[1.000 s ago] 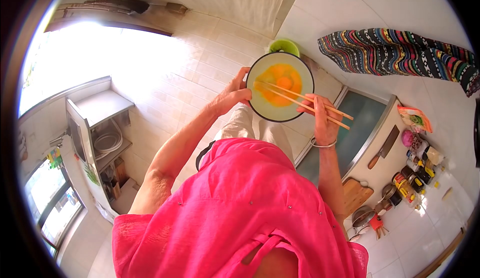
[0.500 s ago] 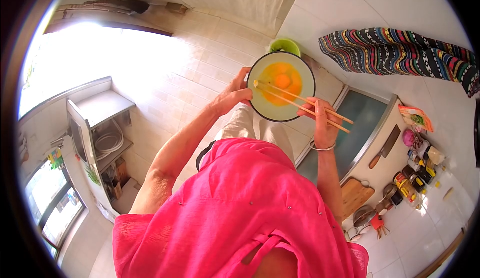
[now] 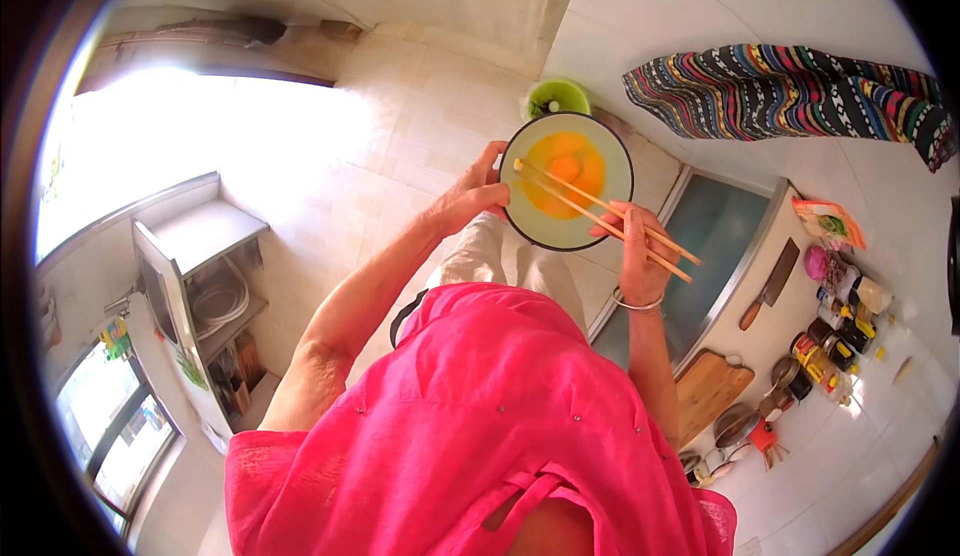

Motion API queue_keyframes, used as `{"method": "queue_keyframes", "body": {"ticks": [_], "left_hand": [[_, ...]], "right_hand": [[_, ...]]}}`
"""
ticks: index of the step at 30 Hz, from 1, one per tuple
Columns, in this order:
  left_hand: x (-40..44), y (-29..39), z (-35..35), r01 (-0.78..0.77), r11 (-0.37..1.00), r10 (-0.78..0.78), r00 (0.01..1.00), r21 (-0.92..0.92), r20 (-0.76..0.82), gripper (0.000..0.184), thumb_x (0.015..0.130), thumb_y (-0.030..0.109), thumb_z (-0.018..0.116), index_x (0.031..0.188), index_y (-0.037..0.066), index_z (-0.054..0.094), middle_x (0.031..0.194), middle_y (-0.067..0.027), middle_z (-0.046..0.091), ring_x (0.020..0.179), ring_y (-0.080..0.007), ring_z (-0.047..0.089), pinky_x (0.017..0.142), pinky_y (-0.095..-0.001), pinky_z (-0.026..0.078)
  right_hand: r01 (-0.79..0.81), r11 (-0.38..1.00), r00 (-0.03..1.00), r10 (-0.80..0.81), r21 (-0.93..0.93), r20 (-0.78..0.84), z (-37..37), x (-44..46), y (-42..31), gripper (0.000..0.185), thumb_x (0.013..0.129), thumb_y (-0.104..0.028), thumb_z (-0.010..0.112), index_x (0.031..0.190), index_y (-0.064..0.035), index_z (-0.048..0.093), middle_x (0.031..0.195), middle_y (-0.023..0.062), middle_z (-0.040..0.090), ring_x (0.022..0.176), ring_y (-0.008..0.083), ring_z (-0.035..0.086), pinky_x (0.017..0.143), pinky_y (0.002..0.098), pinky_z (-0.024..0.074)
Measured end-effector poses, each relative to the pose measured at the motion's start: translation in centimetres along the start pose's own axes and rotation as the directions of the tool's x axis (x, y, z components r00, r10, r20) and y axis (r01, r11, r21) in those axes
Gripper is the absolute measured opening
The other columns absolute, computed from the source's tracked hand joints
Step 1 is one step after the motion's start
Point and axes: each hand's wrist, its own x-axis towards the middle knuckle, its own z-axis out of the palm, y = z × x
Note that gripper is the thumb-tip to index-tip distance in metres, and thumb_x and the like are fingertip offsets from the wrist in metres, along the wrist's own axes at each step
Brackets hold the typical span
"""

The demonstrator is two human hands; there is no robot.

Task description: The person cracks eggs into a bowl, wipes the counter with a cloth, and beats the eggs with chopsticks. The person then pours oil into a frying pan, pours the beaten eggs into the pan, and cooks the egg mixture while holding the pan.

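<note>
A pale bowl with a dark rim (image 3: pixel 618 146) is held out in front of me, with my left hand (image 3: pixel 478 194) closed on its left edge. Inside lies raw egg (image 3: pixel 566 167), orange yolk spread through clearer liquid, with one rounder yolk patch in the middle. My right hand (image 3: pixel 640 253) grips a pair of wooden chopsticks (image 3: pixel 590 199) near their rear ends. Their front ends reach across the egg to the bowl's left side, where a small pale bit clings to one tip.
A green bin (image 3: pixel 560 94) stands on the floor beyond the bowl. On the counter to the right are a cleaver (image 3: pixel 772 284), a cutting board (image 3: pixel 712 391) and several bottles (image 3: pixel 818 358). A patterned cloth (image 3: pixel 770 91) hangs above. An open cabinet (image 3: pixel 215 296) holds dishes at left.
The bowl has shifted slightly down and right in view, and more of the green bin shows. The chopsticks remain in the egg, moved only a little. Both hands keep their hold.
</note>
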Motion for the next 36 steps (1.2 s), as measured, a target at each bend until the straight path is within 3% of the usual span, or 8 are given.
{"method": "queue_keyframes", "body": {"ticks": [5,13,17,23,29,31,36], "left_hand": [[1.2,0.0,0.5,0.017,1.0,-0.018,0.999,0.023,0.038,0.067,0.076,0.012,0.052,0.138,0.008,0.027,0.095,-0.0145,0.058,0.086,-0.0201,0.06,0.076,-0.0328,0.051],[3.2,-0.1,1.0,0.046,0.998,-0.051,0.994,0.049,0.095,0.068,0.075,0.011,0.053,0.138,0.008,0.027,0.092,-0.0137,0.057,0.082,-0.0187,0.06,0.071,-0.0306,0.052],[3.9,0.3,2.1,0.078,0.996,-0.081,0.991,0.031,0.104,0.069,0.072,0.01,0.051,0.137,0.006,0.029,0.096,-0.0083,0.055,0.081,-0.0125,0.053,0.067,-0.0254,0.045],[5.3,0.6,3.3,0.117,0.993,-0.121,0.985,0.034,0.124,0.069,0.073,0.01,0.051,0.139,0.007,0.03,0.093,-0.0081,0.056,0.079,-0.0123,0.054,0.067,-0.025,0.046],[6.6,0.8,3.9,0.116,0.993,-0.121,0.976,0.036,0.183,0.069,0.074,0.01,0.052,0.139,0.007,0.028,0.091,-0.0104,0.056,0.079,-0.0151,0.056,0.069,-0.0281,0.05],[7.3,1.0,3.8,0.124,0.991,-0.131,0.964,0.045,0.229,0.069,0.076,0.009,0.052,0.139,0.007,0.024,0.093,-0.0129,0.057,0.086,-0.0198,0.058,0.075,-0.0347,0.054],[8.9,0.4,3.7,0.154,0.984,-0.172,0.955,0.092,0.241,0.068,0.077,0.011,0.052,0.138,0.007,0.024,0.095,-0.0127,0.056,0.085,-0.0193,0.058,0.074,-0.0347,0.055]], "right_hand": [[0.012,1.0,0.999,-0.011,0.007,-0.04,-0.4,0.0,0.4,0.026,0.098,-0.013,0.045,0.102,0.0075,0.06,0.082,0.0116,0.064,0.069,0.0202,0.067,0.068,0.0281,0.0532],[-0.047,0.973,0.969,0.099,0.226,-0.228,-1.2,0.2,1.3,0.032,0.099,-0.018,0.043,0.103,0.009,0.059,0.084,0.0154,0.064,0.068,0.0238,0.066,0.068,0.0318,0.058],[0.011,0.955,0.939,0.092,0.297,-0.33,-1.5,0.6,1.6,0.034,0.098,-0.019,0.043,0.104,0.0095,0.059,0.085,0.0164,0.064,0.068,0.0246,0.066,0.069,0.0328,0.0589],[0.058,0.982,0.906,0.024,0.181,-0.423,-2.4,1.6,1.4,0.032,0.098,-0.019,0.043,0.101,0.0085,0.061,0.084,0.015,0.064,0.067,0.0236,0.066,0.068,0.0312,0.0563],[0.03,1.0,0.955,-0.028,0.004,-0.294,-4.1,0.8,2.2,0.033,0.098,-0.019,0.044,0.101,0.0087,0.061,0.081,0.0144,0.064,0.065,0.0238,0.066,0.066,0.032,0.0579],[0.005,1.0,0.945,0.005,0.028,-0.328,-3.9,1.0,2.2,0.032,0.098,-0.019,0.044,0.101,0.0088,0.061,0.082,0.0145,0.065,0.067,0.0242,0.067,0.067,0.0324,0.058],[0.058,0.994,0.914,-0.014,0.096,-0.405,-4.0,1.7,2.1,0.032,0.098,-0.018,0.045,0.102,0.0093,0.06,0.084,0.0151,0.064,0.068,0.0247,0.067,0.068,0.0329,0.0578]]}}
